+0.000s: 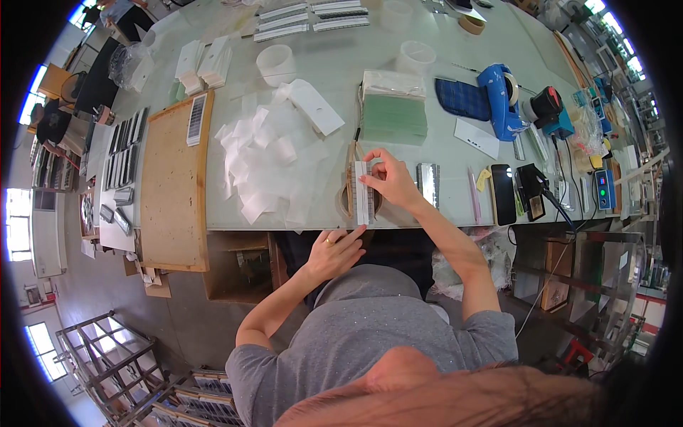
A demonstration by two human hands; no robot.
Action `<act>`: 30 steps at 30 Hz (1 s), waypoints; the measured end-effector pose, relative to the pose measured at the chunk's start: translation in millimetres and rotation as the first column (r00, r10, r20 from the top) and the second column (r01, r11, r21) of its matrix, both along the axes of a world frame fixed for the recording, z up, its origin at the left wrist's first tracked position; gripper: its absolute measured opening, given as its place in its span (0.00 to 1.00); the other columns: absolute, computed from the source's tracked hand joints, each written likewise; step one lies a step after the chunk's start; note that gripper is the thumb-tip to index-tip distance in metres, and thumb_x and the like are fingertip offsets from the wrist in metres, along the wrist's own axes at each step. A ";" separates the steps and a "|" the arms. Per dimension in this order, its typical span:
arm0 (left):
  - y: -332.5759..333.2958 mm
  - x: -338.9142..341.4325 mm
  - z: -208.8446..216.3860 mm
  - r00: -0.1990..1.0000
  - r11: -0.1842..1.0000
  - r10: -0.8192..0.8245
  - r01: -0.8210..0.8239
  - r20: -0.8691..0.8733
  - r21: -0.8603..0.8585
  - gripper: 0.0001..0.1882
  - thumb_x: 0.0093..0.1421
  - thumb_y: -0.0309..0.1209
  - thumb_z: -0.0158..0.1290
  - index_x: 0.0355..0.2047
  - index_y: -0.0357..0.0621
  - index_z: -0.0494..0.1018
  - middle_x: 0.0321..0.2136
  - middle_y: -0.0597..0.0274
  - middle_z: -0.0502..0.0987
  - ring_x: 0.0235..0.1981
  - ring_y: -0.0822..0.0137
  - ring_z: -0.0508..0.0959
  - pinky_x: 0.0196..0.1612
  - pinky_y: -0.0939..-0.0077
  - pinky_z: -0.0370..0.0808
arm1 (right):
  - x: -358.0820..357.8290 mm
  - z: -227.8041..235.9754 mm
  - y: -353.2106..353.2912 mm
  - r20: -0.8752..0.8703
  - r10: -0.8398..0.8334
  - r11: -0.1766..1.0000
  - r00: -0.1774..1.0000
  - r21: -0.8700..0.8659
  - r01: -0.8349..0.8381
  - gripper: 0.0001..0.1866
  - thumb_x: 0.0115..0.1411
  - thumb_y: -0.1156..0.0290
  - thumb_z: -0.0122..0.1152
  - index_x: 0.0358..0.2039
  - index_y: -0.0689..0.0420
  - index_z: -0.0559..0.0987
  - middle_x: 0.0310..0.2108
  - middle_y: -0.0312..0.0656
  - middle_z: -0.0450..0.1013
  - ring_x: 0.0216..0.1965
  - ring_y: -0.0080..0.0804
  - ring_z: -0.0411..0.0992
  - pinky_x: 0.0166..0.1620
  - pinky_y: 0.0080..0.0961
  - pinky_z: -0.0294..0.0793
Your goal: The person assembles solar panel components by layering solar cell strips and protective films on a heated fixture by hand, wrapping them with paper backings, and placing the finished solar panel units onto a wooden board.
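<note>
A narrow grey strip with a white band along its middle lies lengthwise at the table's front edge, on top of a brown roll or ring that is mostly hidden. My right hand bends over its far half, with thumb and index finger closed on it. At its near end my left hand rests just off the table edge, fingers stretched out, one fingertip touching the strip. A ring is on one finger. Just right of the right hand lies a similar grey strip.
White sheets are heaped to the left, beside a wooden board. A green stack stands beyond my hands. At right are a blue tape dispenser, a phone and cables. Finished-looking strips line the far side.
</note>
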State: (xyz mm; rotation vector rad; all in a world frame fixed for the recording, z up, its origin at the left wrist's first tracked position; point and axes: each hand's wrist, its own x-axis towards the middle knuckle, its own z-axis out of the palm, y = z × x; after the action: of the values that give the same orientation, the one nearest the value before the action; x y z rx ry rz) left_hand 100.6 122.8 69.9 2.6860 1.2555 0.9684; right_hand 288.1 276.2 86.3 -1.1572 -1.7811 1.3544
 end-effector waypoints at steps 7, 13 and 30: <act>-1.2 -1.3 -1.5 1.000 1.000 -0.002 0.001 -0.006 -0.025 0.10 0.50 0.34 0.62 0.32 0.49 0.76 0.56 0.69 0.72 0.41 0.68 0.70 0.42 0.73 0.69 | 0.2 -0.8 -1.2 -0.009 -0.010 0.999 1.000 0.033 0.010 0.17 0.56 0.73 0.67 0.43 0.57 0.70 0.20 0.35 0.74 0.20 0.15 0.64 0.26 0.16 0.61; -1.5 -0.8 -2.0 1.000 1.000 -0.002 0.002 0.010 -0.019 0.11 0.50 0.34 0.63 0.33 0.49 0.76 0.56 0.68 0.72 0.41 0.68 0.69 0.42 0.73 0.69 | 1.6 -4.3 -0.9 0.010 -0.014 0.998 1.000 0.057 0.013 0.17 0.56 0.73 0.67 0.43 0.57 0.70 0.19 0.35 0.74 0.20 0.15 0.65 0.25 0.16 0.61; -3.9 -1.8 -9.6 1.000 1.000 -0.006 0.007 0.029 -0.023 0.11 0.50 0.35 0.63 0.33 0.48 0.77 0.57 0.67 0.72 0.42 0.67 0.69 0.43 0.73 0.69 | 2.4 -2.3 -1.4 0.137 -0.089 0.964 0.987 0.263 0.051 0.19 0.49 0.61 0.72 0.40 0.50 0.75 0.34 0.31 0.71 0.35 0.25 0.69 0.49 0.32 0.55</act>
State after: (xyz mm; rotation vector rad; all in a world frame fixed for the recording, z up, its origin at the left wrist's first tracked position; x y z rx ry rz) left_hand 98.8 118.9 60.3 2.6478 1.2437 0.9819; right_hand 290.5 274.8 84.0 -1.1884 -1.9344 0.9812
